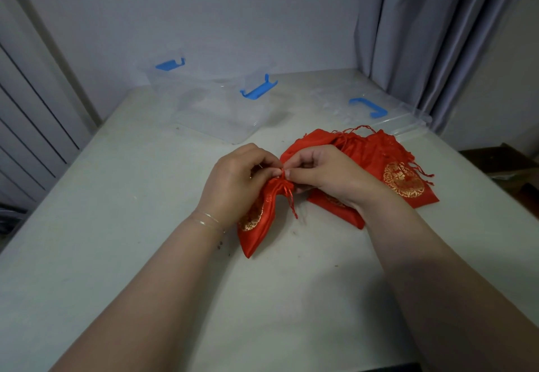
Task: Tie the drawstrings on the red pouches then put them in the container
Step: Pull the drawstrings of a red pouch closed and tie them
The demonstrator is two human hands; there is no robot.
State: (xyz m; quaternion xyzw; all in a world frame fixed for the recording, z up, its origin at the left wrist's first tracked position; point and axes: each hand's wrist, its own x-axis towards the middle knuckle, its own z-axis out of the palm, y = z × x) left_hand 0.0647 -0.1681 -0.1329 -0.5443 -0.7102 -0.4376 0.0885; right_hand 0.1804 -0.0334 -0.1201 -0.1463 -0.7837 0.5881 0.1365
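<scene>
Both hands meet near the middle of the desk point(116, 255), working at the gathered neck of one red pouch point(256, 220). The left hand point(233, 179) has its fingers curled round the pouch's neck, gripping the bunched fabric, while the pouch body hangs down and toward the near edge, its gold emblem partly showing beside the wrist. The right hand point(323, 173) pinches the drawstring point(288, 193) at the neck between thumb and fingertips; the loose red cord ends dangle below the hands. Whether a knot is already formed there is hard to tell, since the fingers cover that spot.

Just beyond and beneath the right hand lies a pile point(390, 164) of more red pouches, their cords straggling loose, toward the right edge of the desk. A clear container point(215, 109) with blue latches sits open near the far edge, left of centre. Its clear lid point(379, 109), with a blue handle, lies flat by the far right corner, just beyond the pile. A thin bracelet point(207, 220) circles the left wrist.
</scene>
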